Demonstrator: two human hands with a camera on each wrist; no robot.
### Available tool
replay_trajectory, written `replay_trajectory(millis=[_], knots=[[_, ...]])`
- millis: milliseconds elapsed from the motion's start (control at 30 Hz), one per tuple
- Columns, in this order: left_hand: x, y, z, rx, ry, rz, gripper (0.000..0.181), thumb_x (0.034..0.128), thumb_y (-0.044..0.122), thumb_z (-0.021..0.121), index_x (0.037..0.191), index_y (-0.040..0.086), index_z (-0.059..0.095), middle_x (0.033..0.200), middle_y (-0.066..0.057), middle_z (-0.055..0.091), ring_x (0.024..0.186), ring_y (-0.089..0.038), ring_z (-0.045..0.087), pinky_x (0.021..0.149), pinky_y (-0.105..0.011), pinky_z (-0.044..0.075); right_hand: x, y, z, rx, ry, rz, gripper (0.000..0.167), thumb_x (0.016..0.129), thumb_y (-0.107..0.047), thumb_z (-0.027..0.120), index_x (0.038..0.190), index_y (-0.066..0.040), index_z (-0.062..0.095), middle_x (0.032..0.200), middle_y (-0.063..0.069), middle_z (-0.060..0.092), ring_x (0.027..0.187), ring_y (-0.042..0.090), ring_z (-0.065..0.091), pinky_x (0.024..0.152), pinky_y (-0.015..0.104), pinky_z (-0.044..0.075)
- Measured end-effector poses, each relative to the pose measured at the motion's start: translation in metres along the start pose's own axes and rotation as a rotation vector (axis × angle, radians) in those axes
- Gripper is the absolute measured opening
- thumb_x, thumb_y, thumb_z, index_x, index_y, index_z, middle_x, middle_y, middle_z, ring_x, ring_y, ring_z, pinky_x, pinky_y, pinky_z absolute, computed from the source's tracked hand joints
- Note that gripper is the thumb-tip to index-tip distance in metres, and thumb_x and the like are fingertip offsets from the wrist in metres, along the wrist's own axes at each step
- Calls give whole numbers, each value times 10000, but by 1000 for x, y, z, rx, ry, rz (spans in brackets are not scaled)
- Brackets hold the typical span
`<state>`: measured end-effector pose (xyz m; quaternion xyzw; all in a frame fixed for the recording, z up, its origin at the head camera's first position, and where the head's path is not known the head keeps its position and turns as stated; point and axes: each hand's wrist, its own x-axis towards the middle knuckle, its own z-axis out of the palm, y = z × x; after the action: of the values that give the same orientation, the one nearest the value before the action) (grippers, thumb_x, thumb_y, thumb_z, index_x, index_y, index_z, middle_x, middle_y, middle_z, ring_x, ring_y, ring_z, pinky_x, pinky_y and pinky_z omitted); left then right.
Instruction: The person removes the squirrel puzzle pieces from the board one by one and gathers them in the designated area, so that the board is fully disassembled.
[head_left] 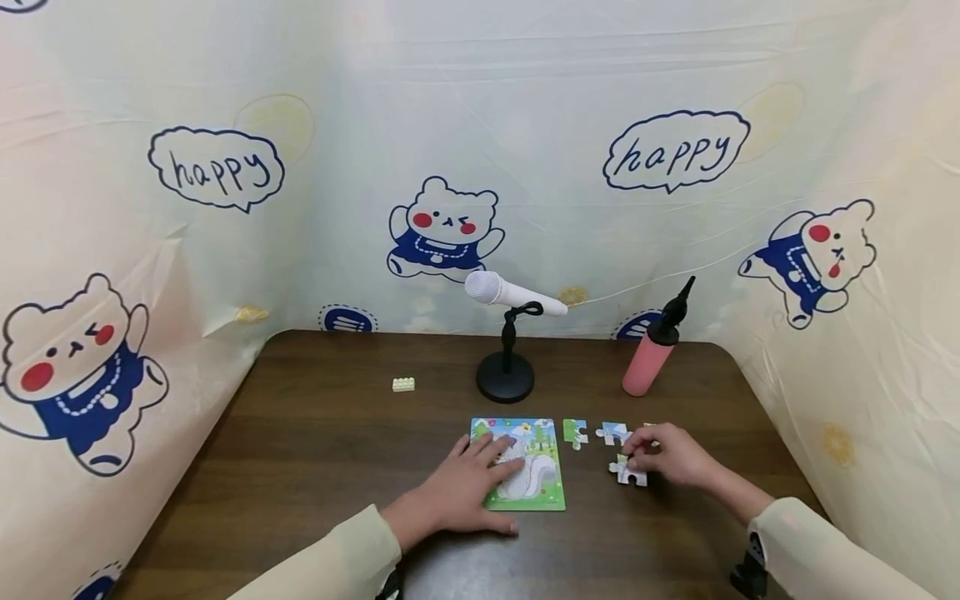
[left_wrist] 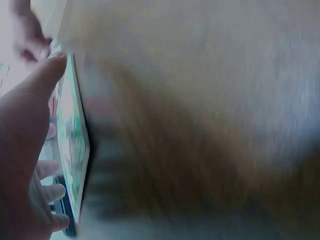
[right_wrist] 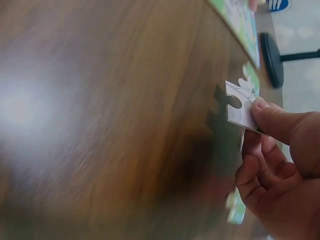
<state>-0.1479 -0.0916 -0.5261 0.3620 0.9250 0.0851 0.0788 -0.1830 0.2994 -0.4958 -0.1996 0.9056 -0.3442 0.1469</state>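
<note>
My left hand (head_left: 468, 492) lies with spread, straight fingers on the puzzle board (head_left: 553, 487), a rectangular board with a green border and a pale squirrel-like shape. My right hand (head_left: 678, 457), to the right of the board, pinches a whitish jigsaw piece (right_wrist: 239, 109) between thumb and fingers. In the right wrist view this piece is tilted above the wood, its shadow beside it. Two loose pieces, a green one (head_left: 573, 432) and a blue-and-white one (head_left: 611, 432), lie between board and right hand. Another piece (right_wrist: 236, 207) shows below that hand in the right wrist view.
Behind the board, a white microphone (head_left: 517, 294) sits on a black round-based stand (head_left: 505, 379). A pink pump bottle (head_left: 647, 367) with a black nozzle stands at the back right. One cream toy brick (head_left: 403, 384) lies back left on the brown table (head_left: 322, 450). Printed cloth hangs behind.
</note>
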Motion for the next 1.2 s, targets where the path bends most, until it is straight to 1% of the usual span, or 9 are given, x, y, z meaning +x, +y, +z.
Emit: replay_trajectory(millis=[100, 200, 267, 333, 533, 700, 800, 1033, 1200], knots=[[-2, -12, -3, -27, 25, -69, 939, 843, 839, 547, 1596, 300, 395, 1691, -92, 276, 1546, -379, 267, 1184, -668, 246, -11, 10, -5, -13, 12, 13, 61, 916, -162, 778, 972, -152, 755, 846, -50, 668, 792, 59, 559, 710, 250, 471], [-3, -23, -3, -23, 41, -132, 956, 846, 841, 538, 1597, 267, 399, 1686, -96, 282, 1541, -381, 275, 1186, -663, 247, -20, 18, -9, -18, 16, 32, 64, 911, -152, 780, 971, -143, 760, 839, -50, 674, 771, 50, 563, 696, 246, 472], [-4, -29, -2, -13, 43, -161, 969, 847, 842, 535, 1599, 246, 397, 1684, -98, 285, 1539, -384, 280, 1187, -661, 249, -24, 22, -11, -27, 15, 46, 67, 907, -147, 782, 970, -138, 757, 834, -50, 666, 758, 41, 557, 688, 242, 467], [-5, -33, -2, -15, 41, -175, 979, 846, 836, 545, 1595, 221, 405, 1678, -107, 296, 1531, -392, 292, 1183, -665, 251, -27, 26, -12, -43, 13, 51, 71, 902, -141, 785, 967, -134, 757, 828, -52, 656, 747, 32, 546, 676, 240, 464], [-7, -36, 1, -17, 16, -187, 989, 840, 836, 554, 1583, 196, 427, 1677, -108, 300, 1525, -398, 304, 1176, -671, 260, -31, 34, -14, -89, 18, 45, 63, 895, -121, 785, 948, -136, 752, 810, -60, 644, 716, 17, 535, 649, 233, 460], [-6, -38, 2, -5, 15, -195, 980, 836, 850, 538, 1578, 219, 438, 1681, -100, 294, 1526, -392, 304, 1175, -666, 267, -30, 35, -15, -117, 32, 47, 73, 888, -123, 792, 939, -157, 751, 818, -67, 651, 723, 19, 537, 656, 234, 471], [-6, -38, 1, -4, 11, -194, 958, 839, 849, 535, 1574, 240, 444, 1682, -97, 290, 1526, -392, 305, 1174, -666, 270, -30, 36, -14, -134, 27, 54, 73, 889, -125, 792, 945, -155, 755, 831, -63, 653, 730, 27, 537, 657, 238, 473], [-7, -37, 1, -11, 12, -185, 927, 847, 827, 554, 1564, 248, 459, 1676, -103, 301, 1520, -396, 315, 1163, -673, 281, -29, 35, -12, -148, 19, 126, 87, 893, -113, 784, 948, -173, 754, 838, -59, 642, 742, 79, 541, 666, 249, 471], [-7, -38, 1, -11, 12, -185, 921, 849, 833, 545, 1565, 261, 457, 1679, -108, 295, 1522, -399, 309, 1169, -672, 275, -29, 34, -13, -187, 22, 126, 86, 889, -104, 786, 948, -160, 758, 848, -56, 646, 751, 93, 544, 665, 262, 474]])
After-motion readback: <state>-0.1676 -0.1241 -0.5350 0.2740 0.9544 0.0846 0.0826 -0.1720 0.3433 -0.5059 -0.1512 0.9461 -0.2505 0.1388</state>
